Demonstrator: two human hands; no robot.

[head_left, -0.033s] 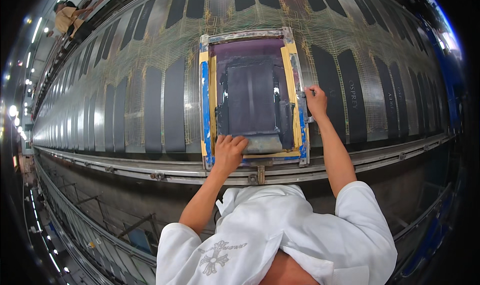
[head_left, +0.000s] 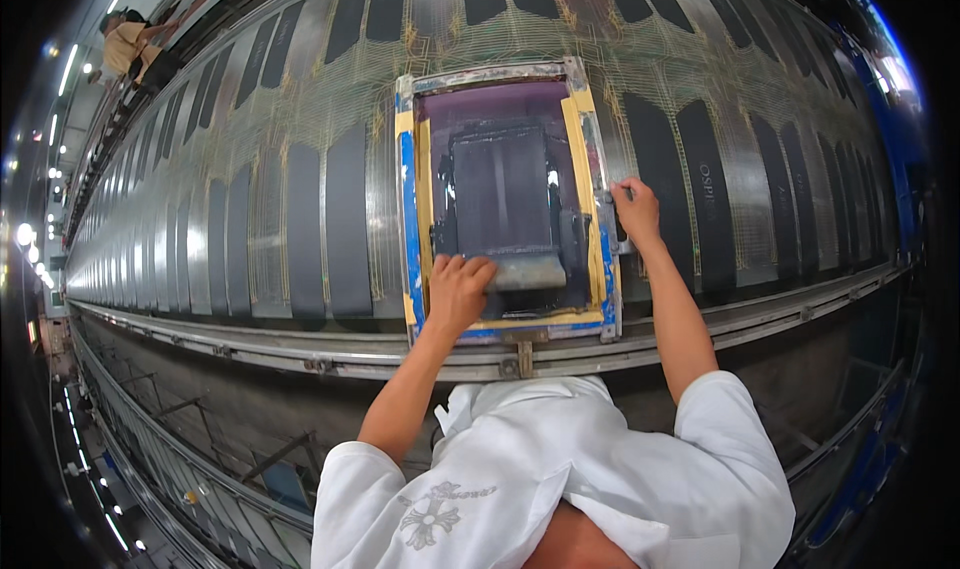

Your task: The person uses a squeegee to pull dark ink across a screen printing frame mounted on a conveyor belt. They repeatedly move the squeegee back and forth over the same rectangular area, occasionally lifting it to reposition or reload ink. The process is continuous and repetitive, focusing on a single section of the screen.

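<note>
A screen-printing frame [head_left: 409, 239], edged with blue and yellow tape, lies over the long table in front of me. Its mesh carries dark ink, with a smooth dark panel [head_left: 502, 194] in the middle. Near the frame's closer end, my left hand [head_left: 460, 287] is wrapped round one end of a squeegee [head_left: 530, 272], whose wide grey-green blade rests on the inked mesh. At the frame's right edge, my right hand [head_left: 636, 212] has its fingers closed on the side of the frame, by a small metal fitting; the exact grip is partly hidden.
Dark fabric pieces [head_left: 705, 189], some with pale lettering, lie in rows on the shiny table [head_left: 745, 219]. A metal rail [head_left: 250, 347] runs along the table's near edge, between it and me. Another person [head_left: 138, 49] stands at the far left.
My left hand and the squeegee have moved slightly away from me, up the screen. My right hand stays at the frame's right edge.
</note>
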